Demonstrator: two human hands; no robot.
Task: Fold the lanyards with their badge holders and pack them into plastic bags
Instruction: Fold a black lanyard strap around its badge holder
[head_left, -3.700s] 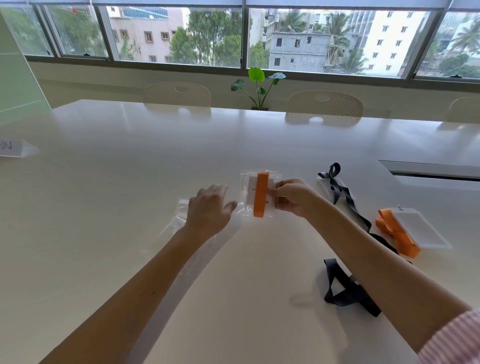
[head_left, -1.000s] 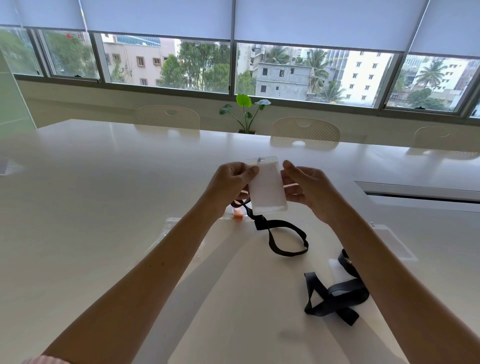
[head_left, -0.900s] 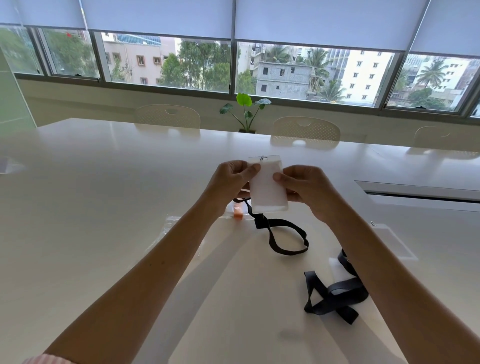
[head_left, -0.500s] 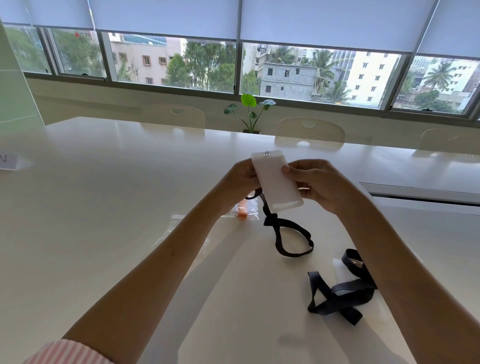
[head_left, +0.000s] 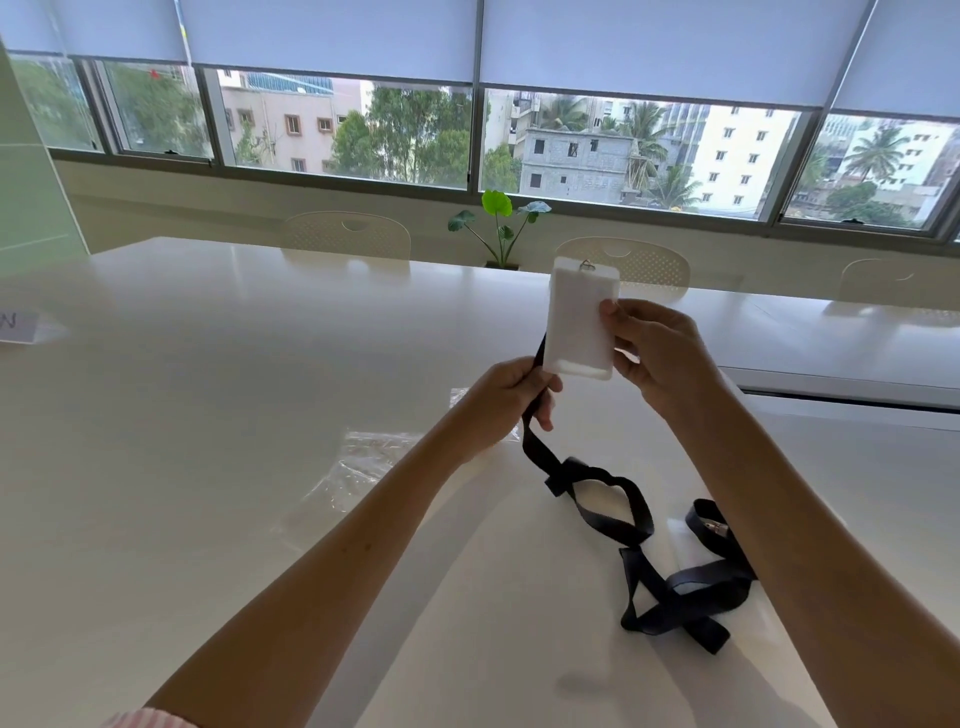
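So, early in this one: right hand (head_left: 660, 353) pinches badge holder (head_left: 581, 322) up over table (head_left: 208, 415), left hand (head_left: 506, 402) grips black lanyard (head_left: 597, 488) just below, rest trailing unfolded. Second lanyard (head_left: 685, 597) lies loose, near right. Bags (head_left: 363, 467) wait on left, look unfilled.

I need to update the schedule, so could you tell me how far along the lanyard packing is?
Done: nothing packed is in view. In hand: the right hand holds a badge holder up while the left hand grips its black strap, unfolded. Left: a second black lanyard lies loose on the table, and the bags look empty.
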